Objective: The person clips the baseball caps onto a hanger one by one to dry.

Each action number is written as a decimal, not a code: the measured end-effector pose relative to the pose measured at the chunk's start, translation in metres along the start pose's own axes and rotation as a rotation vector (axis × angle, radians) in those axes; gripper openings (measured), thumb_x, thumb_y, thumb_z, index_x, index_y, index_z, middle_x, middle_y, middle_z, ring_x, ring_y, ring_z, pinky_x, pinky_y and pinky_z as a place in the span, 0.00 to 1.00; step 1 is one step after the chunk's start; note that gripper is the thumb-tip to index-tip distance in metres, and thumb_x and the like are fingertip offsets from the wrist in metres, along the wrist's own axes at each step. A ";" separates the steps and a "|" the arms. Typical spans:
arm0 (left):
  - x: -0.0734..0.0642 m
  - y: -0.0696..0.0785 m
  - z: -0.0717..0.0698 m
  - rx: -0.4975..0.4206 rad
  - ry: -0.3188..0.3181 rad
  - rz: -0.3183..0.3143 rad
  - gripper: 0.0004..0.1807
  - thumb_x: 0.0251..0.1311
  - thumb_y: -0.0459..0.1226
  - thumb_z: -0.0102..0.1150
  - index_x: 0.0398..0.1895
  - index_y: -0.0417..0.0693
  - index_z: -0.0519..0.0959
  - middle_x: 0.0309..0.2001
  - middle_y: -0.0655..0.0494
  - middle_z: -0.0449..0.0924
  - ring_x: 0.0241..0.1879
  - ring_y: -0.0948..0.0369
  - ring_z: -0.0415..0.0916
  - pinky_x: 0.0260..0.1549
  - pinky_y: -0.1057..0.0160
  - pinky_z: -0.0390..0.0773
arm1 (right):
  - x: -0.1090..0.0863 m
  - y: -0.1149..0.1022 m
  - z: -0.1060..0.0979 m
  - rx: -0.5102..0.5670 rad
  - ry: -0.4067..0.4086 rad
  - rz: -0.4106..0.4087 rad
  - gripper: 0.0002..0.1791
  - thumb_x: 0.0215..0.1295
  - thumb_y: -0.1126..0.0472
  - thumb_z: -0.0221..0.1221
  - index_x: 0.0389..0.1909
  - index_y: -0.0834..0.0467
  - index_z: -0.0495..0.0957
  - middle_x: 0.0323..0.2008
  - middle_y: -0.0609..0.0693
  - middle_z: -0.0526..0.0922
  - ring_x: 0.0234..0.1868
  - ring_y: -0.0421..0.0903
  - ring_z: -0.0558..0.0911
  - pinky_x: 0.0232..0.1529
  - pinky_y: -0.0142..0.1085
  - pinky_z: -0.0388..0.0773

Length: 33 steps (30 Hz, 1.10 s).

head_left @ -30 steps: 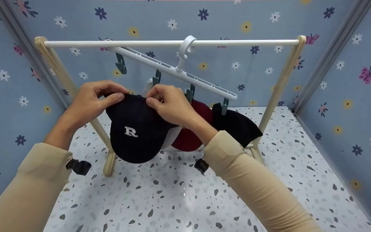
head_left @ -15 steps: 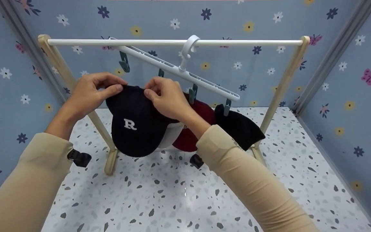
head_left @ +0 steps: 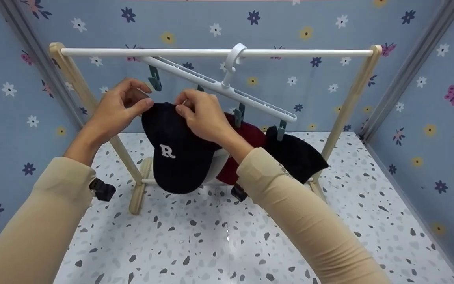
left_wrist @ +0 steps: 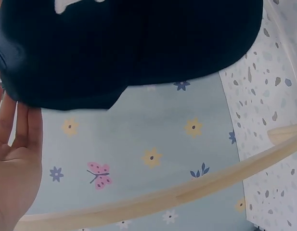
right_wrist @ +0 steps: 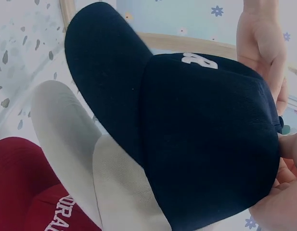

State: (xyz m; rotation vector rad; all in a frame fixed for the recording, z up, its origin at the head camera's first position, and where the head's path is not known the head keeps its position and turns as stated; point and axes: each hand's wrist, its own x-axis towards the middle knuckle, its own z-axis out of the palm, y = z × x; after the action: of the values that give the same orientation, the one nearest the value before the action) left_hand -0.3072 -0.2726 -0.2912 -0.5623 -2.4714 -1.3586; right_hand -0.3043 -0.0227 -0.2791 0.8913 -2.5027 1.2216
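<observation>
A navy cap (head_left: 183,165) with a white letter R hangs brim down from my right hand (head_left: 205,114), which pinches its top edge between thumb and fingers. My left hand (head_left: 118,108) is at the cap's upper left edge, thumb tip by the fabric and fingers raised apart from it. Just above those fingers dangles a green clip (head_left: 155,79) holding nothing, at the raised left end of a tilted white hanger (head_left: 187,73). In the right wrist view, the navy cap (right_wrist: 206,134) overlaps a white cap (right_wrist: 66,130). My right hand hides the second clip's lower part.
The hanger hooks over a white rail (head_left: 309,52) on a wooden rack (head_left: 345,102). Further right, a dark red cap (head_left: 250,134) and a black cap (head_left: 296,156) hang from green clips. Patterned walls stand behind and beside the rack, above a speckled floor (head_left: 195,244).
My left fingers have lifted off the cap's edge toward the left clip. The navy cap has risen, then shifted slightly right, in my right hand's pinch.
</observation>
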 end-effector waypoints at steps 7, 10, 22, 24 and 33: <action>0.007 0.006 0.005 0.060 0.095 -0.019 0.26 0.76 0.54 0.61 0.69 0.54 0.74 0.55 0.52 0.85 0.49 0.63 0.80 0.49 0.68 0.74 | 0.001 0.002 -0.001 -0.016 -0.009 -0.024 0.07 0.80 0.62 0.59 0.49 0.57 0.85 0.40 0.51 0.88 0.38 0.43 0.83 0.45 0.31 0.77; 0.011 0.012 0.005 0.047 0.117 -0.042 0.32 0.75 0.57 0.60 0.75 0.55 0.71 0.63 0.51 0.81 0.58 0.61 0.78 0.60 0.65 0.74 | 0.001 0.004 -0.003 -0.010 -0.002 -0.028 0.06 0.80 0.62 0.60 0.48 0.57 0.85 0.40 0.50 0.88 0.39 0.42 0.83 0.45 0.31 0.78; 0.021 0.025 0.010 -0.190 0.086 -0.131 0.35 0.77 0.55 0.58 0.78 0.48 0.70 0.73 0.48 0.73 0.73 0.56 0.69 0.75 0.54 0.64 | -0.001 0.008 -0.005 0.005 -0.021 -0.051 0.07 0.80 0.62 0.59 0.49 0.57 0.85 0.40 0.51 0.88 0.37 0.43 0.83 0.44 0.31 0.78; 0.020 0.025 0.011 -0.201 0.088 -0.128 0.34 0.77 0.55 0.58 0.77 0.48 0.71 0.71 0.49 0.75 0.70 0.57 0.71 0.74 0.54 0.66 | -0.001 0.009 -0.005 0.007 -0.021 -0.057 0.07 0.80 0.63 0.59 0.49 0.57 0.85 0.40 0.51 0.88 0.37 0.42 0.83 0.44 0.31 0.77; 0.016 0.021 0.011 -0.239 0.088 -0.082 0.23 0.78 0.52 0.58 0.67 0.51 0.79 0.57 0.56 0.81 0.64 0.55 0.76 0.69 0.52 0.69 | -0.003 0.011 -0.003 0.013 -0.018 -0.072 0.06 0.80 0.63 0.60 0.48 0.58 0.85 0.41 0.51 0.88 0.38 0.42 0.82 0.45 0.32 0.78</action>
State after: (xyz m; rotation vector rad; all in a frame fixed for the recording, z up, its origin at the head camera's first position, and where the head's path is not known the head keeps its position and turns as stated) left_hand -0.3126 -0.2495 -0.2746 -0.4443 -2.3014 -1.6877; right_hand -0.3086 -0.0144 -0.2854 0.9909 -2.4568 1.2132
